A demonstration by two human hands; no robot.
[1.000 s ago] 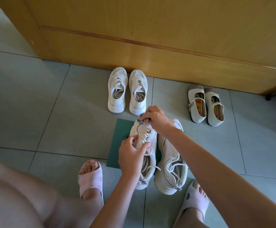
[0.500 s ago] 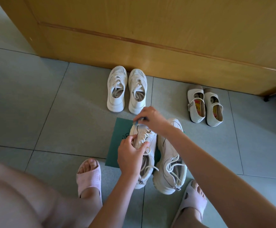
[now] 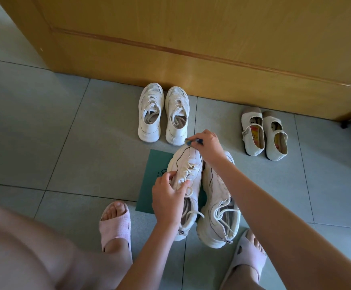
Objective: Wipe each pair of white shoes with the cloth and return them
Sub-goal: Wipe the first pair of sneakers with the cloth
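Two chunky white sneakers stand side by side on a green mat. My left hand grips the left sneaker at its laced middle. My right hand pinches a small blue cloth against that sneaker's toe. The right sneaker stands beside it, partly under my right forearm. A second pair of white lace-up sneakers stands farther off by the wooden door. A third pair, white strap shoes, stands to the right.
The wooden door closes off the far side. My feet in pink slippers stand on the grey tiled floor on both sides of the chunky pair. A dark furniture foot shows at the right edge.
My right hand with the cloth has slid a little along the toe of the left chunky sneaker. My left hand keeps its grip on the shoe.
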